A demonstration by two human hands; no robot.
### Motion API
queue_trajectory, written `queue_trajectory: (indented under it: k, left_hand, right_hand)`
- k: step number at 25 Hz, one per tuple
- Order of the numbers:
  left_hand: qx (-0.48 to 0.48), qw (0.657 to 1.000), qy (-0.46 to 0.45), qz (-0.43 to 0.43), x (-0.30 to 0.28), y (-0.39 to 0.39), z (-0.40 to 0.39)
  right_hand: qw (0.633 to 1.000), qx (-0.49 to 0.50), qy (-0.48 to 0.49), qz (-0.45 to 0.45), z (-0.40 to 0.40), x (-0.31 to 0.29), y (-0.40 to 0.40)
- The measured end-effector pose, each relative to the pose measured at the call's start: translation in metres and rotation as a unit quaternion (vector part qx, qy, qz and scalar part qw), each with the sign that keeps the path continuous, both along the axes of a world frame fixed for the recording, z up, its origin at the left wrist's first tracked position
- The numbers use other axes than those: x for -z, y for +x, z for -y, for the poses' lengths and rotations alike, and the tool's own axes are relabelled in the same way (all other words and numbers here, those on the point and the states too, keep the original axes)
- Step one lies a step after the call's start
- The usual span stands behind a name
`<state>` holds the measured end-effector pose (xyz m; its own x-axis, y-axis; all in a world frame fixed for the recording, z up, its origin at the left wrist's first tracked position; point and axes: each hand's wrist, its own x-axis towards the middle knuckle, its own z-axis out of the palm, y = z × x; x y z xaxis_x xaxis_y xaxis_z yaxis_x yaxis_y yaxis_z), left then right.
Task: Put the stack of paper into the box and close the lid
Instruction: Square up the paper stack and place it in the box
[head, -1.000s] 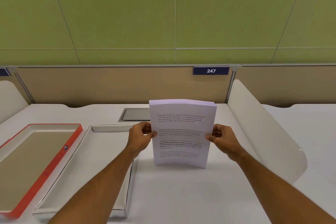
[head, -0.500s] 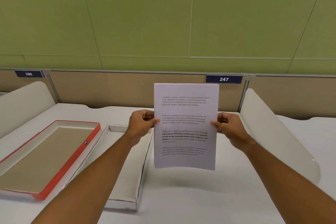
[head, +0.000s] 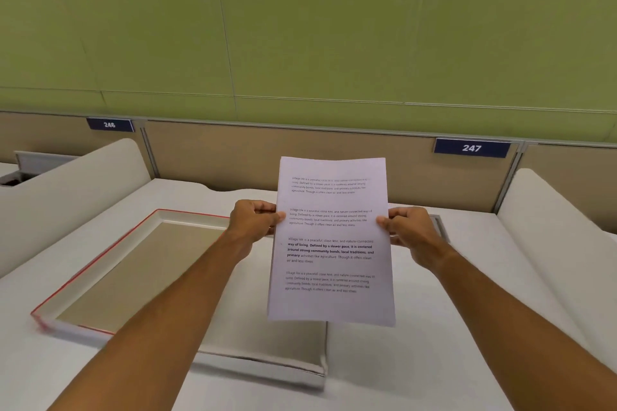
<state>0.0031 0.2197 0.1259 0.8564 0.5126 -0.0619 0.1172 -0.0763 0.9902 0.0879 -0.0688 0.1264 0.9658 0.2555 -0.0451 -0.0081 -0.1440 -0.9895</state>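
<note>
I hold the stack of paper upright in the air, its printed page facing me. My left hand grips its left edge and my right hand grips its right edge. Below and behind the paper lies the open white box, partly hidden by my left forearm and the sheets. To its left the red-rimmed lid lies upside down on the desk, its brown inside showing.
The white desk has curved white side dividers at left and right. A beige back panel carries number plates 246 and 247. A grey cable hatch sits behind my right hand.
The stack was standing with its lower edge on the desk; both hands have lifted it into the air and over the white box. My view has swung to the left.
</note>
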Motion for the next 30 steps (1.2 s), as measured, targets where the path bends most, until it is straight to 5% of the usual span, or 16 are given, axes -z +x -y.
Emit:
queue_trajectory:
  k: [13,30]
  left_hand:
    - [-0.007,0.979,0.026,-0.202,0.088,0.022,-0.113]
    - [0.058,0.922,0.253,-0.288,0.126,0.04,-0.106]
  right_hand:
    - [0.968,0.127,-0.151,-0.154,-0.152,0.095,-0.004]
    - [0.908,0.12,-0.388,-0.098,-0.182,0.123,-0.003]
